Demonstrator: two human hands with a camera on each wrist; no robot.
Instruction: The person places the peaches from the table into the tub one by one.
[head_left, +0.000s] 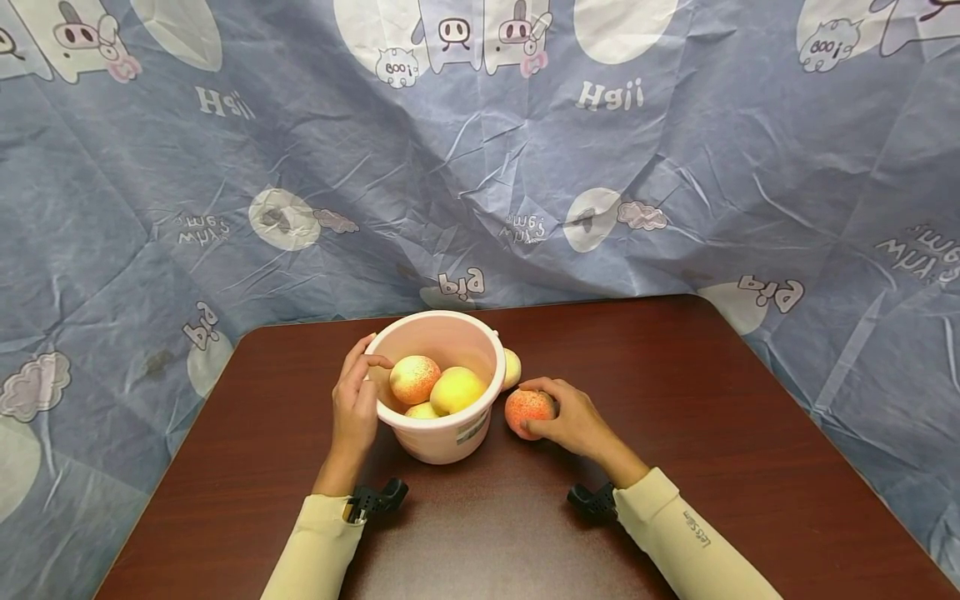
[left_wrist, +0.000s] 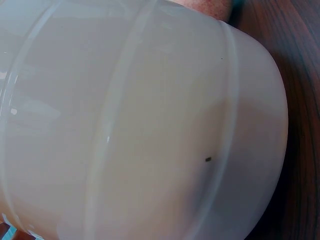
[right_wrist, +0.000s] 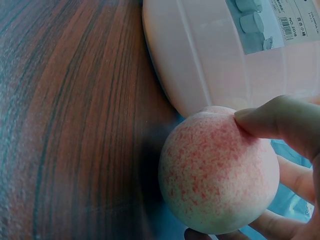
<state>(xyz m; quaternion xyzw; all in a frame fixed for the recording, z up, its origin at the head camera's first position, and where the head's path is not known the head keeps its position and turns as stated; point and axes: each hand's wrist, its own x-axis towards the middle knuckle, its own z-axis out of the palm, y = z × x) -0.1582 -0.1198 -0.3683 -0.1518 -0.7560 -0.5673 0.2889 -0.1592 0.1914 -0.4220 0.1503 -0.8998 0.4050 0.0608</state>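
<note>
A pale pink plastic bucket (head_left: 442, 440) stands near the middle of the table, and its ribbed wall (left_wrist: 150, 120) fills most of the left wrist view. Inside lie a red-speckled peach (head_left: 414, 380), a yellow round fruit (head_left: 457, 390) and part of another pale yellow fruit (head_left: 422, 411). My left hand (head_left: 356, 410) grips the bucket's left rim, one finger bent over the edge. Right of the bucket, my right hand (head_left: 573, 417) holds a red-speckled peach (right_wrist: 217, 172) between thumb and fingers. Whether this peach touches the table I cannot tell.
A pale yellow fruit (head_left: 512, 369) sits just behind the bucket's right side, partly hidden by it. The dark brown wooden table (head_left: 712, 400) ends at the back against a blue printed cloth (head_left: 465, 208). A label (right_wrist: 272, 25) is on the bucket wall.
</note>
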